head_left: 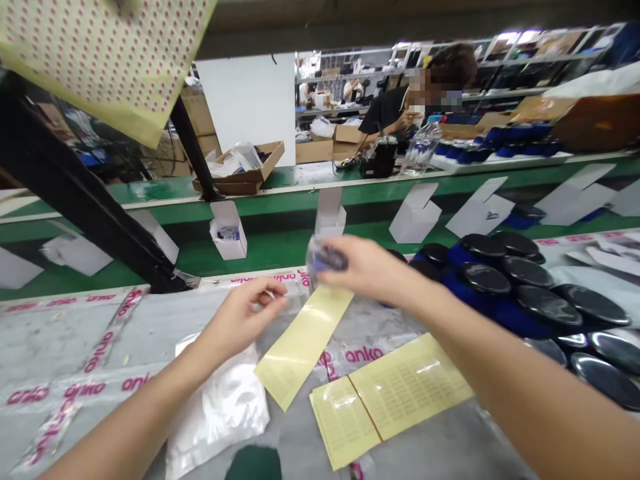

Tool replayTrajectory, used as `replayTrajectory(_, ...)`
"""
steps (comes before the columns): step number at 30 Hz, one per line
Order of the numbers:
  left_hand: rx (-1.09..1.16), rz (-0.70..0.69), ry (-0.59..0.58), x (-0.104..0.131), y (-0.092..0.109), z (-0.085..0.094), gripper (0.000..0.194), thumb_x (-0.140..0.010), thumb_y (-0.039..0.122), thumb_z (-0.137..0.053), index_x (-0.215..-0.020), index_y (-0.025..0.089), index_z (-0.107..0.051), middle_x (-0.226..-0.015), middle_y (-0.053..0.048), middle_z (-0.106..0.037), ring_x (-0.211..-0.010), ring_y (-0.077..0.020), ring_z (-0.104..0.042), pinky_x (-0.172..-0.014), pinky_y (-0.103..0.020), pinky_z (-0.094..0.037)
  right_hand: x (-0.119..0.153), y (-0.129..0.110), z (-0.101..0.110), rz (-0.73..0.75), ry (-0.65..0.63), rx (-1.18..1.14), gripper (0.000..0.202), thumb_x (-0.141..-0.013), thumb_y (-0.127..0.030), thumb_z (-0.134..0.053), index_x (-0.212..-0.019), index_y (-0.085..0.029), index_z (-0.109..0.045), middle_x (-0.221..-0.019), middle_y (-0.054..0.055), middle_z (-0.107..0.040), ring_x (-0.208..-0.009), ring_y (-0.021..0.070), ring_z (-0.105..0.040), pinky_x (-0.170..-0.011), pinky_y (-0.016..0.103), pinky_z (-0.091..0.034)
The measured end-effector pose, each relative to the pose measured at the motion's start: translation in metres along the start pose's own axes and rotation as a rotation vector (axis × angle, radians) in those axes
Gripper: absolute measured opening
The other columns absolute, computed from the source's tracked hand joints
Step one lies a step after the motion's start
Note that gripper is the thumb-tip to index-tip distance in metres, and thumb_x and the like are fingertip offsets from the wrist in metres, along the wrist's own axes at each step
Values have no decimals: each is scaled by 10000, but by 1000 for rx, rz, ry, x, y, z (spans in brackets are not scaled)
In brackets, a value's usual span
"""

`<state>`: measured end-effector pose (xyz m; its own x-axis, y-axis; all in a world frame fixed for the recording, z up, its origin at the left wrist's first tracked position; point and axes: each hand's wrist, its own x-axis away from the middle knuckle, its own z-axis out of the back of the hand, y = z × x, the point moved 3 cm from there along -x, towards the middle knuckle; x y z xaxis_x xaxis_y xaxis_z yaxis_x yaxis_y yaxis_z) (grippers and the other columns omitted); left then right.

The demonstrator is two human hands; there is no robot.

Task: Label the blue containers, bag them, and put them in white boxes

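Note:
My right hand [367, 267] is closed round a small dark blue object in clear plastic [327, 259], blurred by motion, in front of the white boxes. Directly below it lies a narrow yellow label sheet [305, 347]; whether the hand touches the sheet I cannot tell. My left hand [253, 310] hovers at the sheet's left, fingers loosely curled and thumb apart, with nothing visible in it. Beneath my left forearm is a stack of clear plastic bags [225, 407]. More yellow label sheets [395, 393] lie under my right forearm.
Open white boxes [415, 217] stand along a green conveyor [280, 233]; one box [229, 233] has something blue inside. Blue, black-topped round items [485, 277] are piled at right. A black post [95, 187] rises at left. Across the line sits another person [390, 110].

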<state>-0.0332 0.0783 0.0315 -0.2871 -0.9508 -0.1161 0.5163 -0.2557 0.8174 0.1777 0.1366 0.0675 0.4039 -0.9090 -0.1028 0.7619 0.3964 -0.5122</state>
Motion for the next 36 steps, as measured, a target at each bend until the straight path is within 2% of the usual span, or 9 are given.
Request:
replayTrajectory(3, -135, 74, -202, 5, -19, -16, 219, -847, 364, -693, -1001, 208, -695, -1022, -63, -716, -949, -249, -654, -837, -388, -525, -50, 23, 30, -46, 444, 211, 432, -795, -257, -664, -1216, -167, -626, -1210, 161, -632, -1025, 329, -630, -841, 415, -492)
replayTrajectory(5, -195, 57, -237, 7, -25, -23, 214, -855, 350, -684, -1018, 212, -694, -1073, -74, -708, -1007, -269, -642, -886, -414, -510, -79, 39, 29, -40, 496, 343, 491, -808, -223, -638, -1284, -125, -573, -1345, 218, -546, -1082, 348, -604, -873, 438, -484)
replayTrajectory(13, -230, 148, -382, 10, -16, -4, 228, -897, 421, -595, -896, 206, -670, -929, -40, -686, -856, -220, -621, -727, -324, -442, -99, 79, -14, -47, 330, 455, 380, -877, -340, -587, -1182, -116, -610, -1230, 239, -598, -1214, 455, -455, -921, 648, -420)
replayTrajectory(18, -249, 261, -573, 20, -15, -8, 517, -738, 388, -753, -1217, 285, -587, -873, 8, -643, -776, -203, -583, -588, -263, -353, -95, 73, -21, -100, 70, 487, 600, -802, -270, -629, -1367, -105, -516, -1388, 261, -528, -1302, 515, -387, -957, 780, -305)
replayTrajectory(21, -124, 286, -569, 21, -18, -13, 517, -791, 321, -701, -1276, 283, -529, -859, 15, -638, -709, -173, -568, -576, -255, -353, -68, 47, -20, -57, 138, 440, 612, -808, -199, -621, -1397, -109, -480, -1400, 260, -534, -1316, 492, -397, -974, 760, -303)
replayTrajectory(23, 57, 298, -557, 20, -20, -15, 404, -833, 324, -676, -1206, 259, -536, -846, 15, -647, -683, -156, -568, -575, -248, -363, -33, 20, -27, 66, 256, 393, 368, -891, -166, -533, -1254, -127, -579, -1362, 229, -576, -1274, 418, -469, -992, 649, -361)
replayTrajectory(26, 326, 294, -536, 18, -23, -20, 296, -846, 343, -701, -1086, 224, -574, -799, 17, -646, -659, -133, -568, -574, -235, -370, 35, -16, -56, 312, 189, 234, 157, -987, -266, -520, -956, -189, -654, -1118, 117, -709, -1070, 290, -613, -946, 488, -430)
replayTrajectory(29, 464, 340, -498, 18, -24, -26, 267, -839, 363, -737, -1006, 204, -603, -642, 65, -556, -523, -79, -448, -514, -212, -306, 88, -27, -82, 349, 196, 42, 147, -995, -293, -579, -934, -193, -668, -990, 60, -730, -952, 232, -650, -870, 416, -457)
replayTrajectory(36, 599, 370, -469, 23, -13, -39, 371, -747, 170, -801, -1041, 210, -580, -796, 33, -672, -705, -109, -612, -651, -225, -454, 112, -19, -93, 210, 339, -147, 118, -942, -150, -641, -1030, -183, -711, -973, 49, -760, -912, 200, -700, -808, 364, -512)
